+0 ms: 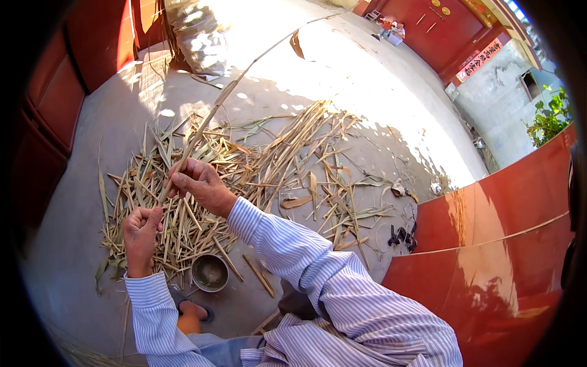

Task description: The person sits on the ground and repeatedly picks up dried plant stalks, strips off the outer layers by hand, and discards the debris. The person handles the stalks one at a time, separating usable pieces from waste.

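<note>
A long dry plant stalk point(214, 110), tan with a thin tip, slants up and away to the right over the ground. My right hand point(205, 185) pinches it near its lower part, thumb against the fingers. Below that, my left hand point(142, 235) is closed with its thumb raised, at the stalk's bottom end; its curled fingers partly hide the contact. A dried leaf point(296, 44) hangs from the stalk's upper part. Under both hands spreads a loose heap of cut stalk pieces and dry leaves point(177, 226).
A metal bowl point(210, 273) stands at the heap's near edge, by my sandalled foot point(193, 311). Longer stalks point(293, 140) lie to the right. Red panels point(489, 244) flank the right side, red doors point(101, 43) the left. A stuffed sack point(199, 37) stands at the back.
</note>
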`<state>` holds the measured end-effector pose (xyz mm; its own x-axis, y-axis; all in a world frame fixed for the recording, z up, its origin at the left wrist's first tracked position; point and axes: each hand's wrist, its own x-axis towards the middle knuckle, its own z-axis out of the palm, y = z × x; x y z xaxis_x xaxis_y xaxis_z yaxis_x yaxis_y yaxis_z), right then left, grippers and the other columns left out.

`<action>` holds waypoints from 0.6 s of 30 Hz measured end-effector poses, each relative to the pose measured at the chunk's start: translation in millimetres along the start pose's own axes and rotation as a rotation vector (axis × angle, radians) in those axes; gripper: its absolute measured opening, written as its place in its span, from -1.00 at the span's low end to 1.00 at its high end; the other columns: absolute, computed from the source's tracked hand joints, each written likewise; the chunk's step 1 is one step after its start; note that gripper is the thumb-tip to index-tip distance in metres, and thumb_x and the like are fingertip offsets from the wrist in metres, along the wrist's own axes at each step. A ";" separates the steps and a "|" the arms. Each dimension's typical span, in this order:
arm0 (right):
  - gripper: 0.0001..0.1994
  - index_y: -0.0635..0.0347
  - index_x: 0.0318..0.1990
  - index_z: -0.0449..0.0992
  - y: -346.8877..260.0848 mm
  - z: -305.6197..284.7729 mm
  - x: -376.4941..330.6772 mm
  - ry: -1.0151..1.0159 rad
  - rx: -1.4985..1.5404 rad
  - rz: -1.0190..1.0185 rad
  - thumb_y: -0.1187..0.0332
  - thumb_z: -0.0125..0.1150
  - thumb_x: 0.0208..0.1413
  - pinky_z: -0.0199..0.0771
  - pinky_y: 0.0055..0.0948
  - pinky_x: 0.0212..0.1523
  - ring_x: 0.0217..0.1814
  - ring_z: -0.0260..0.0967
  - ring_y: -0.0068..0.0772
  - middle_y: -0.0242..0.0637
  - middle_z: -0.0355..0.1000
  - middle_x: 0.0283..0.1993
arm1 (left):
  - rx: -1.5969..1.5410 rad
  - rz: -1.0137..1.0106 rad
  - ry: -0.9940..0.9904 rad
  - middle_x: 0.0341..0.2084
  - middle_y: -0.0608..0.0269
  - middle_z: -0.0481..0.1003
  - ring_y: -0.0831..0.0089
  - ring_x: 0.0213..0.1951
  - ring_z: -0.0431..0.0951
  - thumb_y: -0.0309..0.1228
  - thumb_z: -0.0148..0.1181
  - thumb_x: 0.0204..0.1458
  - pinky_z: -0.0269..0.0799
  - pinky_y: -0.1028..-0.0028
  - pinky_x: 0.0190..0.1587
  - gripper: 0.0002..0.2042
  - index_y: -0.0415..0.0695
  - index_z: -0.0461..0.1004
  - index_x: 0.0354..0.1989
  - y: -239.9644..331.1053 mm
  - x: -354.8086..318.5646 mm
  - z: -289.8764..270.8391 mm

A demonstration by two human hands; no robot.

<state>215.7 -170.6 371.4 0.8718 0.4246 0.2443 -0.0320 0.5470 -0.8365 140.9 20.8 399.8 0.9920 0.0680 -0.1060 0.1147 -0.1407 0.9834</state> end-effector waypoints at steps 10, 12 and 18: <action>-0.76 0.24 -0.11 0.44 -5.0 13.1 -3.1 0.109 0.025 0.113 0.26 0.17 0.22 0.45 -0.67 -0.44 -0.40 0.47 -0.65 -0.36 0.53 -0.24 | 0.068 0.087 0.000 -0.65 0.47 0.37 0.77 -0.60 0.25 -0.28 0.25 0.13 0.11 0.70 -0.54 -0.76 -0.14 0.41 -0.47 -12.2 1.6 -14.1; -0.77 0.24 -0.13 0.46 3.7 13.4 -0.8 0.186 0.022 0.106 0.26 0.18 0.21 0.44 -0.68 -0.48 -0.44 0.47 -0.66 -0.34 0.54 -0.26 | 0.185 0.224 0.088 -0.65 0.48 0.35 0.76 -0.59 0.23 -0.29 0.26 0.13 0.12 0.67 -0.53 -0.75 -0.15 0.40 -0.47 -14.1 -0.5 -5.6; -0.77 0.22 -0.26 0.47 9.7 19.2 1.3 0.359 0.039 0.164 0.22 0.24 0.18 0.47 -0.69 -0.52 -0.51 0.45 -0.66 -0.35 0.54 -0.34 | 0.425 0.394 0.243 -0.65 0.42 0.34 0.67 -0.57 0.22 -0.32 0.25 0.13 0.16 0.57 -0.52 -0.75 -0.19 0.39 -0.49 -5.8 -8.0 10.3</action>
<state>207.2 -150.8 373.1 0.9688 0.2333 -0.0839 -0.1977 0.5227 -0.8292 132.8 10.9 393.4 0.9296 0.1464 0.3382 -0.1971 -0.5779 0.7920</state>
